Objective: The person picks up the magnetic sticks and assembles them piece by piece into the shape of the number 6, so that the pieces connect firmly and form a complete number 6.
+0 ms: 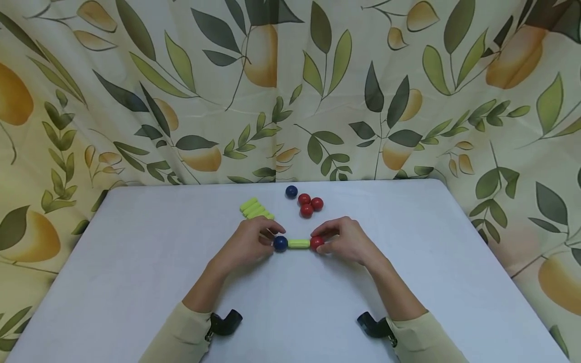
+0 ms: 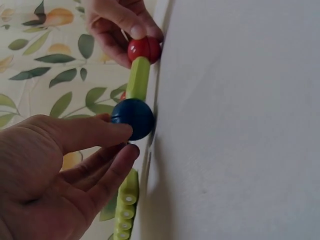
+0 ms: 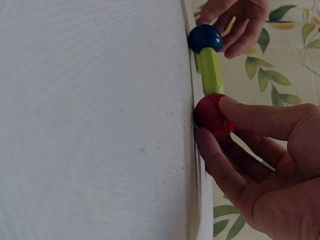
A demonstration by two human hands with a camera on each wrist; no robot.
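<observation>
A short ribbed yellow-green rod (image 1: 299, 244) lies crosswise in front of me, with a blue ball (image 1: 280, 244) at its left end and a red ball (image 1: 316, 243) at its right end. My left hand (image 1: 248, 241) has its thumb against the blue ball and its fingers curved loosely round it, as the left wrist view shows. My right hand (image 1: 347, 241) pinches the red ball between thumb and fingers, seen closely in the right wrist view. A slit runs across the red ball (image 3: 214, 116) in that view.
Several yellow-green rods (image 1: 255, 207) lie side by side beyond my left hand. Toward the back of the white table (image 1: 136, 262) sit another blue ball (image 1: 291, 191) and several red balls (image 1: 306, 210). A leaf-and-fruit patterned curtain (image 1: 327, 101) hangs behind the table.
</observation>
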